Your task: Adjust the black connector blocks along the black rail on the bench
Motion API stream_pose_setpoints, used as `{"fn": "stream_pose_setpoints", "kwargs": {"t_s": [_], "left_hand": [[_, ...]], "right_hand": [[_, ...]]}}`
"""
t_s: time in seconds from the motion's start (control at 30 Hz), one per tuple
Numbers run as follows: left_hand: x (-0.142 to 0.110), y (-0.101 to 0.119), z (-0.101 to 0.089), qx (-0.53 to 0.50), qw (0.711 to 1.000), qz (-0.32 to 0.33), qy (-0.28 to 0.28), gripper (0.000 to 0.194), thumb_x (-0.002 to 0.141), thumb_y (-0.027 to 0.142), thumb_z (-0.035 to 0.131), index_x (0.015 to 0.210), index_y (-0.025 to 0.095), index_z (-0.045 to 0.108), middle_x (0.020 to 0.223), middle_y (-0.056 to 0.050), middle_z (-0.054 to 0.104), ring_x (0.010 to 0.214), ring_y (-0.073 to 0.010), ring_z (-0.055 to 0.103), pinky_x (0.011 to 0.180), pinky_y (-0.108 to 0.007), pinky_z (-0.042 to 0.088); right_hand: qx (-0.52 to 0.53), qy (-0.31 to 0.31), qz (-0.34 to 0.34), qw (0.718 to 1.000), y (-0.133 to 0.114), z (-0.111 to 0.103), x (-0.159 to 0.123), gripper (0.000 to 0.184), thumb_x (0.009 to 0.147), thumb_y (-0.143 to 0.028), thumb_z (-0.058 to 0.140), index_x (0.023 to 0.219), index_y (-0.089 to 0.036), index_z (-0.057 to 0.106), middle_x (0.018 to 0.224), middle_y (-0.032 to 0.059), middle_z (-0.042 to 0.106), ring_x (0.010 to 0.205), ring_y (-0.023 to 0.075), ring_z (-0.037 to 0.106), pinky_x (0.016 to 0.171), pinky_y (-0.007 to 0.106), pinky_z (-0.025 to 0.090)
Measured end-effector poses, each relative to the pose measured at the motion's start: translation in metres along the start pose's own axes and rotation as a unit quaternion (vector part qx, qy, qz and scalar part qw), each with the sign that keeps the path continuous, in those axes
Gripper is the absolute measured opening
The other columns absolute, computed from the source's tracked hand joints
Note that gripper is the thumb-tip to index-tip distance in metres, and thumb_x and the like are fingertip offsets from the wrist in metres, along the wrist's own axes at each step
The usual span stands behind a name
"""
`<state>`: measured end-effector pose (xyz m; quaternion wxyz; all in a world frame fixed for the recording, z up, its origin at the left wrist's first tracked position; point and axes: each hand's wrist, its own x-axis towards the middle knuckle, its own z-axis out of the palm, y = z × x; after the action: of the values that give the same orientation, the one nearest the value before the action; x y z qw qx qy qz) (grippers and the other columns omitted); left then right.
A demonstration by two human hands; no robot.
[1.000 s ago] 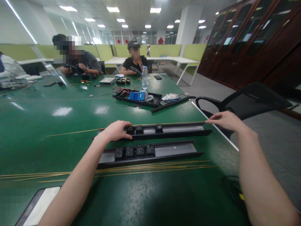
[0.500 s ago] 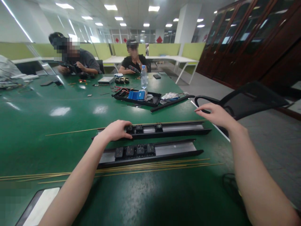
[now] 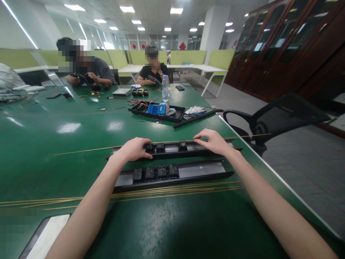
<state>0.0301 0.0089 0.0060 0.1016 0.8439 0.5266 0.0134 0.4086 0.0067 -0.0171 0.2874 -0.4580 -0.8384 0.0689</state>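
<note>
My left hand (image 3: 134,148) is closed around the left part of the farther black channel (image 3: 172,155), its thumb on the near wall and its fingers toward the far side. Several small black square blocks (image 3: 182,145) sit in that channel's silvery bed. Along its far edge runs a thin brass-coloured rod (image 3: 86,150), sticking out past both ends. The fingertips of my right hand (image 3: 212,142) pinch at this rod, right of the blocks; the exact contact is small. Nearer to me lies a second black channel (image 3: 202,171) with several larger black blocks (image 3: 150,173).
Several loose brass rods (image 3: 172,190) lie in front of the nearer channel. A phone-like slab (image 3: 44,235) is at lower left. Farther off are a black tray (image 3: 176,114), white gloves (image 3: 194,112), a water bottle (image 3: 165,90) and two people seated. A chair (image 3: 283,111) stands at right.
My right hand has moved left and slightly down, from beyond the farther channel's right end to the rod above it. My left hand keeps its place.
</note>
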Motion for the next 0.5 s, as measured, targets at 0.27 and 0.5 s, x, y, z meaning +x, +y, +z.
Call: {"fn": "stream_pose_setpoints", "kwargs": {"t_s": [0.27, 0.5], "left_hand": [[0.0, 0.001, 0.0, -0.003, 1.0, 0.001, 0.002, 0.068, 0.07, 0.053, 0.078, 0.129, 0.023, 0.066, 0.128, -0.011, 0.071, 0.113, -0.0326, 0.067, 0.094, -0.036, 0.052], [-0.001, 0.002, 0.0, 0.006, 1.0, -0.005, 0.006, 0.069, 0.069, 0.056, 0.078, 0.129, 0.026, 0.066, 0.128, -0.009, 0.071, 0.114, -0.0316, 0.067, 0.093, -0.035, 0.052]], "right_hand": [[-0.028, 0.034, 0.018, 0.999, -0.003, 0.016, -0.001, 0.028, 0.089, -0.049, 0.065, 0.079, -0.025, 0.075, 0.081, 0.0035, 0.075, 0.08, 0.0218, 0.063, 0.077, 0.037, 0.045], [-0.016, 0.06, 0.027, 0.998, -0.008, 0.025, -0.001, 0.036, 0.092, -0.056, 0.058, 0.078, -0.027, 0.074, 0.08, 0.0048, 0.074, 0.078, 0.0232, 0.062, 0.076, 0.04, 0.046]]}}
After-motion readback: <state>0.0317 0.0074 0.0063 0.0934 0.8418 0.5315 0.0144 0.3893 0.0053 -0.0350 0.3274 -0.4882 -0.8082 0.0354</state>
